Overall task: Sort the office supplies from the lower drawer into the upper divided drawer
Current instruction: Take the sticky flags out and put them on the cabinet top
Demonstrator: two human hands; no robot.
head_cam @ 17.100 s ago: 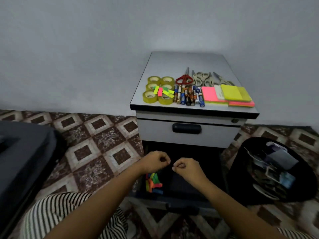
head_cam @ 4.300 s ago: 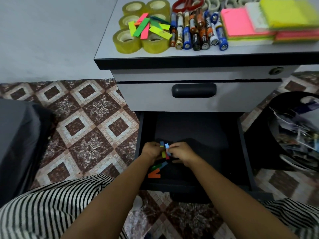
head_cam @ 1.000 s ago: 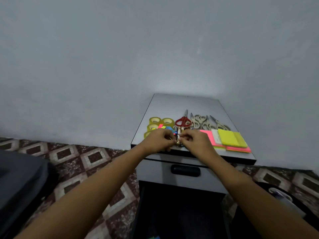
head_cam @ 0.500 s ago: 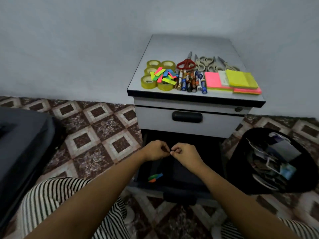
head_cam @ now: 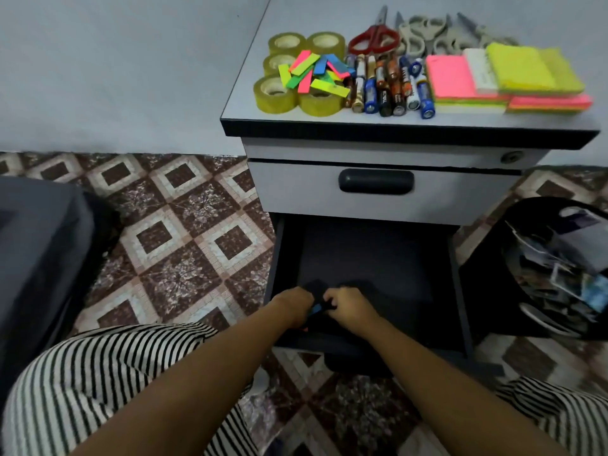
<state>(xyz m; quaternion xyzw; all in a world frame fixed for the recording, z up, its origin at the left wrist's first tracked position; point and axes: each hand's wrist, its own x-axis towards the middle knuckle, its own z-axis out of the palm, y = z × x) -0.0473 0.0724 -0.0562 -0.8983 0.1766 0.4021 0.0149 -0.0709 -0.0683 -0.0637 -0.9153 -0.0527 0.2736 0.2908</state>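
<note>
Item, lower drawer [head_cam: 455, 291]: pulled out toward me, dark inside. Both hands are in at its near left corner. I see the left hand [head_cam: 293, 306] knuckles-up, its fingers turned down and hidden, so I cannot tell whether they grip anything. The right hand [head_cam: 348, 306] has its fingers curled in, pinching the right end of a blue strip [head_cam: 316, 308]. The strip lies in the narrow gap between the two hands, its left end going under the left hand. Item, upper drawer [head_cam: 296, 189]: closed, with a dark handle [head_cam: 376, 182]. Item, cabinet top [head_cam: 250, 93], left to right: tape rolls [head_cam: 274, 95] with loose coloured strips [head_cam: 312, 74] heaped on them, batteries [head_cam: 388, 87] side by side, sticky note pads [head_cam: 450, 77]. Scissors [head_cam: 373, 37] lie along the far edge. Item, room: a patterned tiled floor [head_cam: 184, 232], a plain wall [head_cam: 115, 70] behind, a black bin [head_cam: 556, 268] holding scraps just right of the drawer, a dark bulky object [head_cam: 33, 258] at left, and striped clothing [head_cam: 98, 390] nearest me.
</note>
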